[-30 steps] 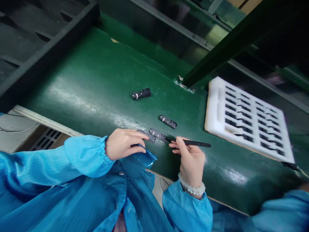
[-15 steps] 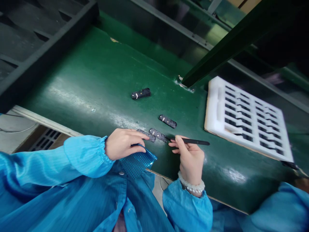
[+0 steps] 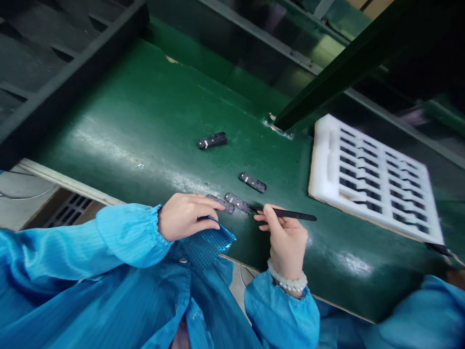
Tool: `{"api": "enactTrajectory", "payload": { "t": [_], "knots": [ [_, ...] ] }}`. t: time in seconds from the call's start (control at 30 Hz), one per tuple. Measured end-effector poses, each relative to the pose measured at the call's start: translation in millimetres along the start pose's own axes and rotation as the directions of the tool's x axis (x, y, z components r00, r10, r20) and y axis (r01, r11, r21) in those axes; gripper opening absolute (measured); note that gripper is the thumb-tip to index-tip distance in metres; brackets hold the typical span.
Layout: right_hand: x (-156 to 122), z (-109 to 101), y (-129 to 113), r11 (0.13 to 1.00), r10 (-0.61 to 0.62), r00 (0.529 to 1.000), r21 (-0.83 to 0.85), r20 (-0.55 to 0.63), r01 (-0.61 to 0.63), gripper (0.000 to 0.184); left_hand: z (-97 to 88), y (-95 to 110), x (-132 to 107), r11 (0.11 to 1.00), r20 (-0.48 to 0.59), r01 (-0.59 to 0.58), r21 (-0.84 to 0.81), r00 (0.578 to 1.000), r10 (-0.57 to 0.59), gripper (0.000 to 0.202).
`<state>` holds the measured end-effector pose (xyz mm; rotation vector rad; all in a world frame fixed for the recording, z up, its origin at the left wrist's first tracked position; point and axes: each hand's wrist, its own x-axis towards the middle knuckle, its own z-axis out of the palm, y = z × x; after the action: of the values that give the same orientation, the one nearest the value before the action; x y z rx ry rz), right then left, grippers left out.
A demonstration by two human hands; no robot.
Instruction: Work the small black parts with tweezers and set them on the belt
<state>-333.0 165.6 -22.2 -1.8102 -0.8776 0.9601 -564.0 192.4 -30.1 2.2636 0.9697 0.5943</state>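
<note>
My left hand [image 3: 191, 215] is closed on a blue sheet covered with small dark dots [image 3: 209, 245], which hangs over the table's front edge. Its fingertips reach a dark elongated plastic part [image 3: 227, 207]. Just right of that lies a similar dark part [image 3: 238, 202]. Black tweezers [image 3: 294, 214] are pinched in my right hand [image 3: 286, 237], their tips at the right end of this second part. Whether the tips grip anything is too small to tell. Another dark part [image 3: 253, 182] lies a little farther back.
A small stack of dark parts [image 3: 212, 140] sits mid-table. At right stands a white slotted foam tray [image 3: 332, 179], near a dark green post [image 3: 312, 97]. A large black compartmented tray [image 3: 87, 63] occupies the left. Another person's blue sleeve [image 3: 417, 315] shows at lower right.
</note>
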Motion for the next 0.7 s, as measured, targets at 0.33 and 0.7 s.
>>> {"api": "enactTrajectory", "payload": {
  "t": [0.33,0.7],
  "knots": [
    [-11.3,-0.1,11.2,0.947,-0.255,0.967,-0.208,-0.026,0.244,0.031,-0.8,0.4,-0.3,1.0,0.012,0.008,0.005,1.0,-0.008,0.031],
    [-17.8,-1.0,14.4,0.766,-0.602,0.798,-0.27,0.02,0.584,0.028,-1.1,-0.3,-0.3,1.0,0.009,-0.006,-0.002,1.0,0.006,0.029]
  ]
}}
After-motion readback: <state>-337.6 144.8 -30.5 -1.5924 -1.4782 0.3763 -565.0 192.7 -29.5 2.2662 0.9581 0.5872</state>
